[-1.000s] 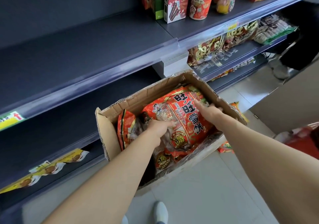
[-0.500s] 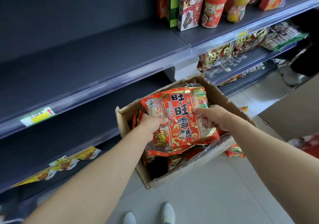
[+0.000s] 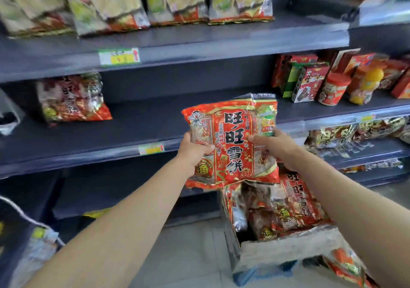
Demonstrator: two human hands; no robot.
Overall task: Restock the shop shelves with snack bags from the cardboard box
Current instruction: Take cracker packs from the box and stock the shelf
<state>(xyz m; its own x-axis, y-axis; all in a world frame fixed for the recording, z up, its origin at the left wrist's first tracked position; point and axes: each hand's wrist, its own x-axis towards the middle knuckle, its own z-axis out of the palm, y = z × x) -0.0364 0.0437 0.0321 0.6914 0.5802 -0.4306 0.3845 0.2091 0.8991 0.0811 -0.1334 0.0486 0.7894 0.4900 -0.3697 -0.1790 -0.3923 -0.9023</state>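
Observation:
A red snack bag (image 3: pixel 233 141) with large black characters is held upright in the air in front of the middle shelf (image 3: pixel 137 130). My left hand (image 3: pixel 193 152) grips its left edge and my right hand (image 3: pixel 275 148) grips its right edge. Below it on the right stands the cardboard box (image 3: pixel 286 254), holding several more red bags (image 3: pixel 277 207). One matching red bag (image 3: pixel 71 98) leans at the left end of the middle shelf.
The top shelf (image 3: pixel 199 39) carries a row of pale snack bags (image 3: pixel 124 1). Boxes, a red tub (image 3: pixel 334 91) and a yellow bottle (image 3: pixel 363 85) fill the middle shelf's right end. Darker bags (image 3: pixel 332 135) lie on lower right shelves. The floor is tiled.
Both hands lifted the red bag out of the box and raised it to the middle shelf's height. The view tilted up, revealing the top shelf.

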